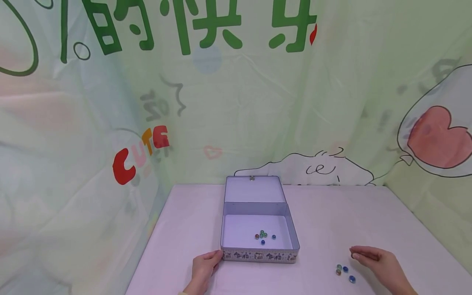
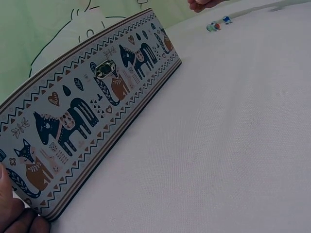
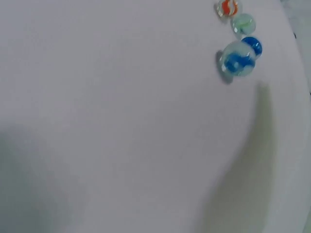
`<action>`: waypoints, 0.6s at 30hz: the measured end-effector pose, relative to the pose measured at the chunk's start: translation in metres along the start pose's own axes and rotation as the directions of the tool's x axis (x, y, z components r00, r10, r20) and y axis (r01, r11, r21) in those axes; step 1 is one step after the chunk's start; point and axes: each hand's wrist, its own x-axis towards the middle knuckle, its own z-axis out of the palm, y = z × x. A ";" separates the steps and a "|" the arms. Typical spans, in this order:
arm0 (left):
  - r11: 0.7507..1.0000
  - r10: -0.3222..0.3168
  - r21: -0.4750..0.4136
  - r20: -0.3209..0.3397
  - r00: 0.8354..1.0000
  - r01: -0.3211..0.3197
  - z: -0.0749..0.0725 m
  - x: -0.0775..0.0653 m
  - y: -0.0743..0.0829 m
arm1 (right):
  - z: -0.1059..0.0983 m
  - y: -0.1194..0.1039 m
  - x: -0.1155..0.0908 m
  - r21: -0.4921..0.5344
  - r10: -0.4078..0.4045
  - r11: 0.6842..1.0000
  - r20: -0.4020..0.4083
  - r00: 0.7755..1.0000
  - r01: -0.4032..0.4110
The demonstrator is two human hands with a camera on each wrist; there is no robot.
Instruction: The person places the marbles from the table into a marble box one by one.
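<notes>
A shallow tin box [image 1: 258, 256] with folk-style animal prints stands with its hinged lid [image 1: 254, 189] raised at the back. Several glass marbles [image 1: 262, 235] lie inside, green, blue and reddish. My left hand [image 1: 204, 268] grips the box's front left corner, its thumb [image 2: 5, 187] on the printed side and its other fingers curled below. To the right, my right hand [image 1: 383, 264] hovers near a small group of marbles [image 1: 345, 269], fingertips drawn close to the thumb; I cannot tell whether a marble is between them. One marble [image 3: 237, 59] is clear with blue swirls.
A pale cloth covers the table [image 1: 313, 221]. Printed fabric [image 1: 258, 123] hangs behind it and along both sides. A metal clasp [image 2: 105, 69] sticks out from the box's front.
</notes>
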 end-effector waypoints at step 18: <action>1.000 -0.005 -0.026 0.009 1.000 0.005 -0.001 -0.002 0.000 | 0.071 -0.103 0.025 0.136 -0.227 0.966 0.024 0.974 0.222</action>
